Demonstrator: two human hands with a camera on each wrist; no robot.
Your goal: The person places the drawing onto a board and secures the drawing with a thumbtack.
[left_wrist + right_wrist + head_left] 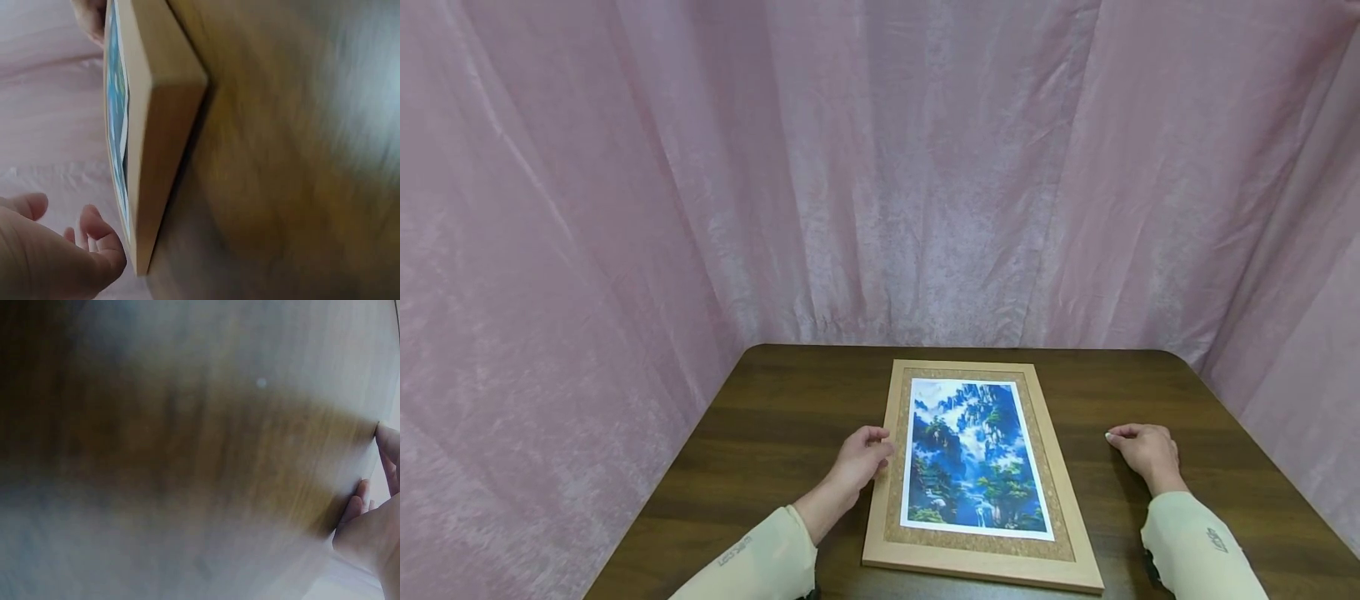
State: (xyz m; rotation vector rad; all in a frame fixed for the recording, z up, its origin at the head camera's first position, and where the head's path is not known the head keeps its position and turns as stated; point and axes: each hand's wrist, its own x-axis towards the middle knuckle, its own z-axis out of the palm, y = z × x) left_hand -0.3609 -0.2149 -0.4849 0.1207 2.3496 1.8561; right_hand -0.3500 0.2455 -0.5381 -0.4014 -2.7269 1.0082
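1. Pink curtains [925, 167] hung beyond our fingers, and a brown table [760, 450] lay beneath them.
2. Our left hand [862, 457] had loosely bent fingers, grasping nothing, at the wooden frame's [981, 564] near side; contact we couldn't tell.
3. Just past those fingertips, the landscape print [976, 458] lay on cork [977, 542] inside the frame.
4. Our right hand [1147, 452], well apart from the frame, seemed to pinch a small white bit [1108, 435], too tiny to identify.
5. Working well, we judged, called for a steady left hand and a light pinch.

Dark wood table [760, 450] | on it: wood-framed cork board [981, 564], lying flat
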